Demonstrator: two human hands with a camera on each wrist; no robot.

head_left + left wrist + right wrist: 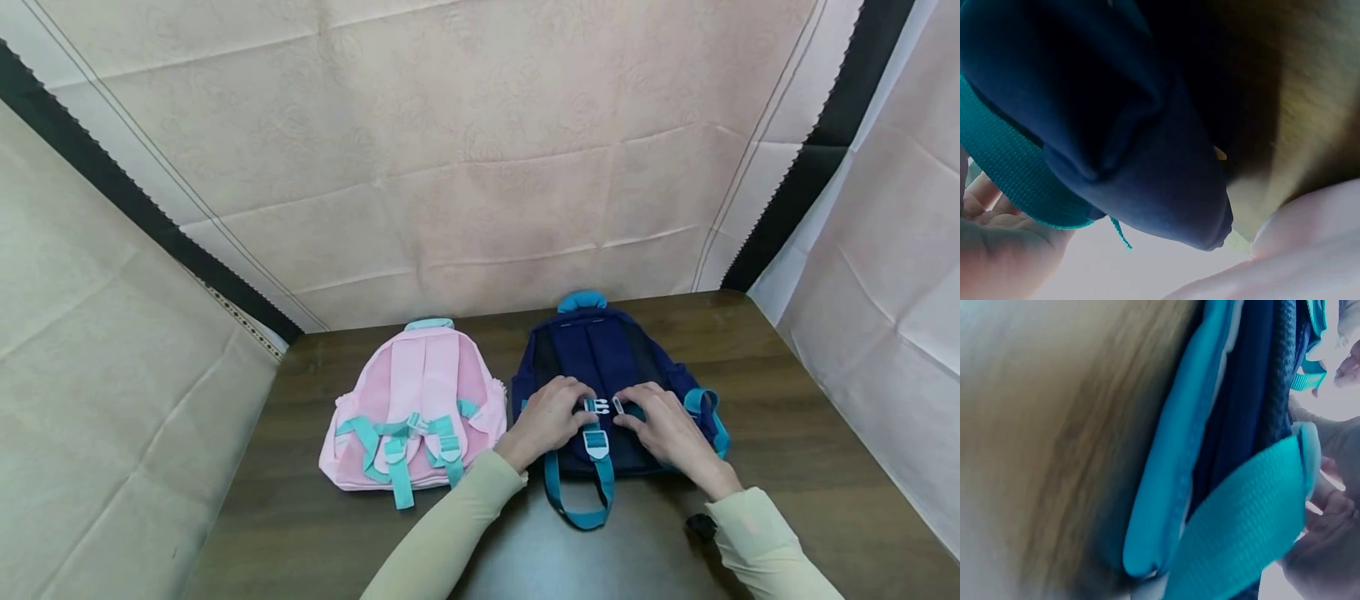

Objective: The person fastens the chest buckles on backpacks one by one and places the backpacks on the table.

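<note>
A navy backpack [592, 342] lies on the table with its strap side up. Over its middle, my left hand [551, 414] pinches the white pronged half of a buckle [600, 407] on a teal strap. Facing it, my right hand [662, 423] holds the white socket half [618, 405] between thumb and fingers. A small gap separates the two halves. Below the left hand, a white strap adjuster [596, 443] sits above a hanging teal loop [587, 520]. In the right wrist view, teal webbing [1247, 519] crosses the backpack's side.
Left of the navy backpack lies a pink backpack [424, 367], its teal straps [400, 483] joined by a buckle across the front. The brown wooden table [757, 400] ends at a pale fabric wall [517, 167] behind, with more fabric on both sides.
</note>
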